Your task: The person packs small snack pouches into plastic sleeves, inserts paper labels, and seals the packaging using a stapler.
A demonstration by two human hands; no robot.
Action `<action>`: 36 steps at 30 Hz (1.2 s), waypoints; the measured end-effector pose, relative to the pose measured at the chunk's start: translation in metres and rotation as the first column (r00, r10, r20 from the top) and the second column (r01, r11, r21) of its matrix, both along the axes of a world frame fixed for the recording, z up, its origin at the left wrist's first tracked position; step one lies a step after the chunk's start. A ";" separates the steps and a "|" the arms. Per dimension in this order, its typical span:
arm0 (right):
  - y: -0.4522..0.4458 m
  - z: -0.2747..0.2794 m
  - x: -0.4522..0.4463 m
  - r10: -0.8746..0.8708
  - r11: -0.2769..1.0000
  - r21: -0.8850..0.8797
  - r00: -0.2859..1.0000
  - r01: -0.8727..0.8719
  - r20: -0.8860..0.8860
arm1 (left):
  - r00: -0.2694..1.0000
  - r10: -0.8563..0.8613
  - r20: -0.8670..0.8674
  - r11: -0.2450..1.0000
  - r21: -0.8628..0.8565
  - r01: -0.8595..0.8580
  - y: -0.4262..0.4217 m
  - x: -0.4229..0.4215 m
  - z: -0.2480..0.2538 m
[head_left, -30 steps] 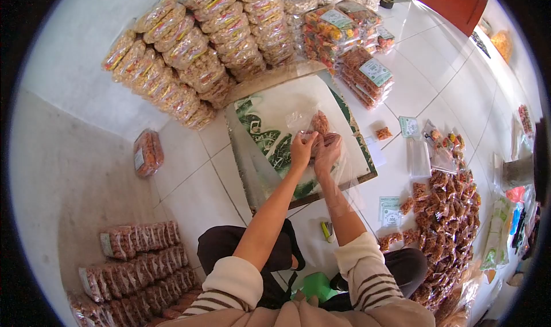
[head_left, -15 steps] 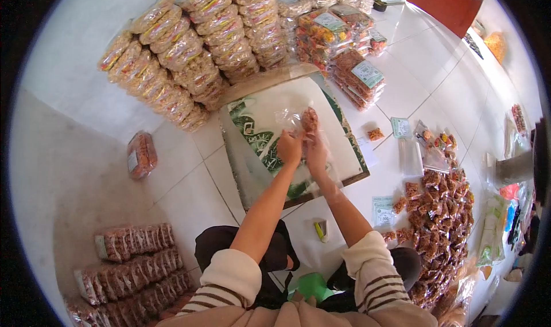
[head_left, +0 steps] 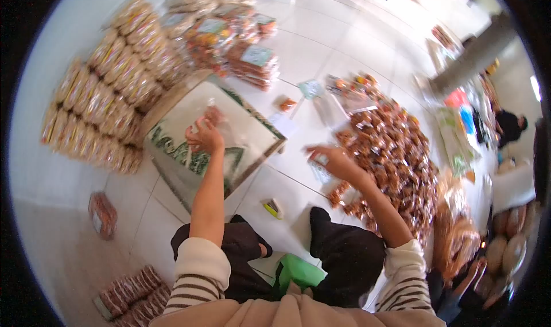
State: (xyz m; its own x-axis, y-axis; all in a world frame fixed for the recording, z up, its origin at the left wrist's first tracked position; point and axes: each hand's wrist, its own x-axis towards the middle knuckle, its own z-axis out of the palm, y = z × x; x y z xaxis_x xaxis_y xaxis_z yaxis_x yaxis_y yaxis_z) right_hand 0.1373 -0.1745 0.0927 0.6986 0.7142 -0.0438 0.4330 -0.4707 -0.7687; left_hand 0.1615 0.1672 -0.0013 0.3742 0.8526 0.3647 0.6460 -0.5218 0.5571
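My left hand (head_left: 205,136) is over the white and green box-like work surface (head_left: 252,117), its fingers closed on a clear plastic bag (head_left: 228,136). A reddish-brown snack packet (head_left: 213,115) shows in the bag just beyond the fingers. My right hand (head_left: 336,160) is off to the right above the floor, fingers stretched out and apart, blurred by motion. It holds nothing I can see. Beside it spreads a large heap of small brown snack packets (head_left: 393,155). A printed label sheet (head_left: 321,171) lies partly hidden under this hand.
Stacked bags of pale snacks (head_left: 109,92) stand along the wall at left. More filled bags (head_left: 252,63) sit beyond the work surface. A yellow-green stapler-like item (head_left: 273,208) and a green object (head_left: 298,271) lie near my legs. Another person (head_left: 508,126) is at far right.
My right hand has left the bag and swung right toward the heap of packets. My left hand stays at the bag. The view has turned to the right.
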 end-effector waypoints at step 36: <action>-0.135 -0.227 -0.055 -0.800 0.589 0.084 0.565 0.804 0.202 | 0.516 -0.733 0.443 0.083 -0.695 0.714 -0.369 -0.031 -0.152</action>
State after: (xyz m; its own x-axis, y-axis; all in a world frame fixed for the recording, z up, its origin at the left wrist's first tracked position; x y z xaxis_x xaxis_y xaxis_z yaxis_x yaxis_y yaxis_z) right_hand 0.0822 -0.3093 -0.1343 0.9768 -0.1438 0.1586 0.0092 -0.7120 -0.7021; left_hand 0.1302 -0.2019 -0.1534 0.9746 0.0422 -0.2201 0.2239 -0.1408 0.9644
